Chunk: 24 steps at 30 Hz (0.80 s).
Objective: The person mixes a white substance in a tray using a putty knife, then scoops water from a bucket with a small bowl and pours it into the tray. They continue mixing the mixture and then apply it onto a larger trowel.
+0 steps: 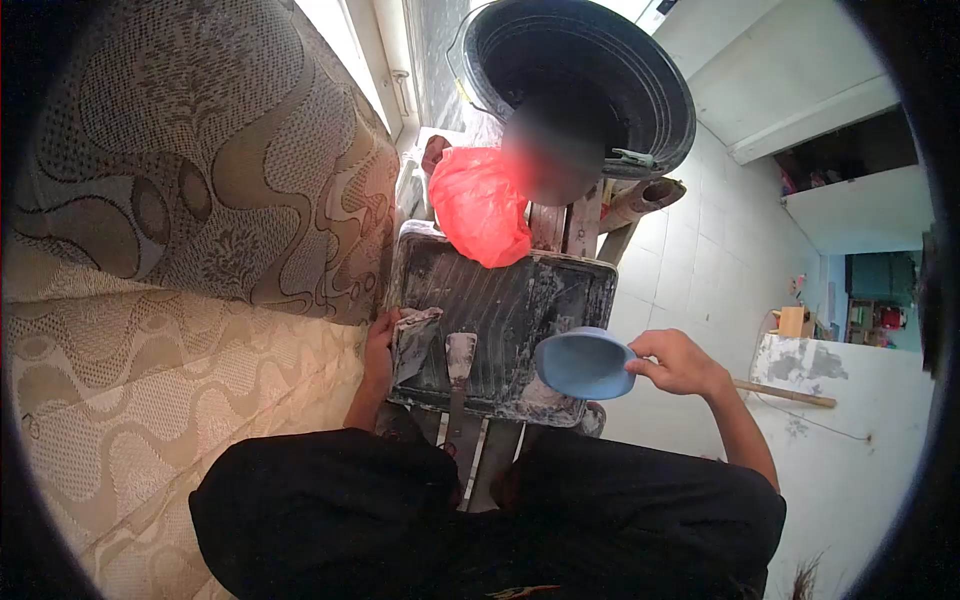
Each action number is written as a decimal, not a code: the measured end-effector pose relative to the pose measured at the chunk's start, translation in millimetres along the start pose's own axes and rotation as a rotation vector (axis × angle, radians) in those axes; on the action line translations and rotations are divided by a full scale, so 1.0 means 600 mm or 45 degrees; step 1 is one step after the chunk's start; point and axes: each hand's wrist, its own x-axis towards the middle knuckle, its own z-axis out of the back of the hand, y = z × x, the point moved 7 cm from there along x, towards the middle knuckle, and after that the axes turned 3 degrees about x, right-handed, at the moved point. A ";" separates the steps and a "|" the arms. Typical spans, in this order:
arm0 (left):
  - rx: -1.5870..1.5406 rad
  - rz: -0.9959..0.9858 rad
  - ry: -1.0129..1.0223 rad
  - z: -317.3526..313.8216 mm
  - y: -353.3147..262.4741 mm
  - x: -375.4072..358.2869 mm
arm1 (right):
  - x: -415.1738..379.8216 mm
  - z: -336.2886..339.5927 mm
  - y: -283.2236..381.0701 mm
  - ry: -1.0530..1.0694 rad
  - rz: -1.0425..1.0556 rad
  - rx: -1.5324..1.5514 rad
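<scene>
**Blue scoop over the plaster tray**

So here we see the right hand (680,362) holding a blue scoop (583,363) by its handle end, fingers curled tight around it with the thumb on top. The scoop sits over the near right corner of the dark tray (520,290), its long axis running roughly left to right, handle toward the hand, open mouth tipped up and away from us. We can't tell if there's anything inside it.

The left hand (380,352) is at the tray's near left edge, fingers wrapped on a grubby grey rag (412,342) bunched against the rim; most of those fingers are hidden behind the rag, so how far they close is hard to say.

A putty knife (459,365) lies on the tray between the hands, blade pointing away, handle toward us. A red bag (480,205) rests at the far edge, with a black bucket (600,70) beyond, partly blurred. Our dark-clothed lap cuts off the tray's support.
</scene>
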 end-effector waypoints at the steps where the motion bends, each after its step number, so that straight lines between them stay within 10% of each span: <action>1: -0.002 0.001 -0.003 0.005 0.007 0.002 | -0.001 -0.003 0.002 0.004 0.000 -0.001; 24: 0.111 0.007 -0.078 0.011 0.003 0.002 | 0.004 -0.007 0.087 0.073 0.106 -0.486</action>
